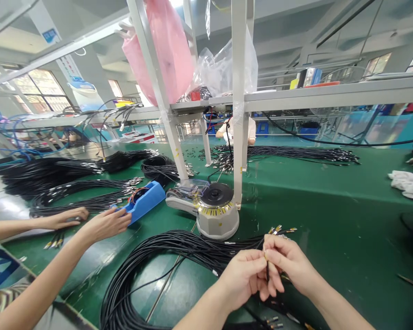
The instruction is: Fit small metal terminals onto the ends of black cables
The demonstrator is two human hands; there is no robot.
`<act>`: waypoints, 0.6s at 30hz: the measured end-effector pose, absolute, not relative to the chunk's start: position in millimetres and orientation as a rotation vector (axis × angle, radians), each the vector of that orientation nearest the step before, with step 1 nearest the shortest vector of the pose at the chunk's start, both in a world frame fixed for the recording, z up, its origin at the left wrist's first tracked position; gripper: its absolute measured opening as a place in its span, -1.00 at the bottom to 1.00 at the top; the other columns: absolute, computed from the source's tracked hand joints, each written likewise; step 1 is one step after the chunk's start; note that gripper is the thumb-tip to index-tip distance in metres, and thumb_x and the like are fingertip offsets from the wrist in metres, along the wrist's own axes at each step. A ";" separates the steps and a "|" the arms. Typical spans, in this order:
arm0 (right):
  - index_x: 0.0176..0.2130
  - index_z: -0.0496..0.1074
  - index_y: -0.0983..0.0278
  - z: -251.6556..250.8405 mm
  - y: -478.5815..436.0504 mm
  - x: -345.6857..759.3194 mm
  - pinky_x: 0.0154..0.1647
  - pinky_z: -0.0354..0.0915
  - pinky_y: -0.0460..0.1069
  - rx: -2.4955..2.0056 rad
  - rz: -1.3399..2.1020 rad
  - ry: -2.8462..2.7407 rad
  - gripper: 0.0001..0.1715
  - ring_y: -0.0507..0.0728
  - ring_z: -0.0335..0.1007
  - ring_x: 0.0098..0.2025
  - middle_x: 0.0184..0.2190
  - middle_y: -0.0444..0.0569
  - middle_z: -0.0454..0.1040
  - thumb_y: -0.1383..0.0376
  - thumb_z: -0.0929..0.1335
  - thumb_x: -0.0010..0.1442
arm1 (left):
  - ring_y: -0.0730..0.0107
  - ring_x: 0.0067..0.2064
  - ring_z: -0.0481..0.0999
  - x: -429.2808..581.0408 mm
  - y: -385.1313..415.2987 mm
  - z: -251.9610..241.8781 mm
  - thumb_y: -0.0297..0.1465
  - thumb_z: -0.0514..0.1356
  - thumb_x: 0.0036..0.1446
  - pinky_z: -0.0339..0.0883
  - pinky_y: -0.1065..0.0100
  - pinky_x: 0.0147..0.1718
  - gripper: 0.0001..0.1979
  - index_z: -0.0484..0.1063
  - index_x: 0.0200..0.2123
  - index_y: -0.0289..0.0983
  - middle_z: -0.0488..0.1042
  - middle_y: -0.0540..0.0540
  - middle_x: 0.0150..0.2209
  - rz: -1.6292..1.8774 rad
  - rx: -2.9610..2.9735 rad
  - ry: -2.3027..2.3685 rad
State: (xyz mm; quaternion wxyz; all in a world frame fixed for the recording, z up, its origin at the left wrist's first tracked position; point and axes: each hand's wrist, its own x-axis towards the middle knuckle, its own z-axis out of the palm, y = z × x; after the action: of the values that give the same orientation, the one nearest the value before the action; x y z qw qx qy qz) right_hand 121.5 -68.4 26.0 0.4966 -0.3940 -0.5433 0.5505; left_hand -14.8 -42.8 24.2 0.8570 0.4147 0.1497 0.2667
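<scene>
My left hand (246, 276) and my right hand (289, 262) meet low in the middle of the view, both closed in a pinch on a thin black cable (266, 271) held upright between the fingertips. Just above my right hand, several gold-tipped cable ends (281, 229) fan out over the green mat. A large coil of black cables (165, 250) lies to the left of my hands and runs under them. More gold-tipped ends (271, 321) lie below my hands.
A round grey tape dispenser (216, 211) stands behind the coil beside a white frame post (238, 137). A co-worker's two hands (105, 224) rest at the left near a blue tool (146, 201). More cable bundles (72, 181) lie behind, and a white cloth (408, 183) lies at the right.
</scene>
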 end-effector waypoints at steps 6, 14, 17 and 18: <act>-0.53 0.24 0.29 23.2 -61.8 126.8 -0.69 0.03 -0.13 -1.167 1.097 -1.329 -0.59 -0.01 0.14 -0.72 -0.72 -0.20 0.27 0.03 0.35 0.05 | 0.44 -0.60 0.40 -10.0 -39.2 13.1 -0.34 0.31 -0.18 0.20 0.54 -0.75 -0.72 0.28 -0.50 -0.38 0.41 -0.12 -0.57 0.682 0.834 0.393; -0.37 0.38 0.29 36.5 -58.9 183.4 -0.60 0.09 -0.06 -1.260 0.884 -1.246 -0.72 0.04 0.13 -0.66 -0.71 -0.18 0.23 0.11 0.31 0.09 | 0.47 -0.58 0.31 -5.8 -50.2 14.9 -0.31 0.27 -0.23 0.18 0.47 -0.68 -0.74 0.39 -0.44 -0.34 0.34 -0.04 -0.55 0.741 1.109 0.589; -0.41 0.43 0.25 25.2 -50.4 237.0 -0.51 0.16 0.03 -1.598 0.657 -1.373 -0.71 0.13 0.22 -0.62 -0.73 -0.12 0.26 0.09 0.28 0.04 | 0.44 -0.59 0.28 -3.8 -54.2 0.7 -0.33 0.19 -0.15 0.19 0.39 -0.56 -0.88 0.42 -0.51 -0.26 0.31 -0.01 -0.60 0.609 1.545 0.529; -0.46 0.43 0.24 21.3 -46.5 250.1 -0.55 0.15 0.03 -1.719 0.601 -1.438 -0.70 0.15 0.23 -0.64 -0.72 -0.07 0.29 0.08 0.28 -0.02 | 0.39 -0.52 0.32 -2.2 -55.2 -4.8 -0.36 0.19 -0.14 0.21 0.36 -0.47 -0.93 0.42 -0.54 -0.23 0.33 -0.02 -0.58 0.604 1.729 0.463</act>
State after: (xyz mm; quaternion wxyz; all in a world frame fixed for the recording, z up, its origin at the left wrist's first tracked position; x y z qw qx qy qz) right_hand 250.1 -46.5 21.3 0.3992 -0.6793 -0.5682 0.2375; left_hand -2.2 -55.2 -4.8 0.5862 0.7415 0.1988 0.2590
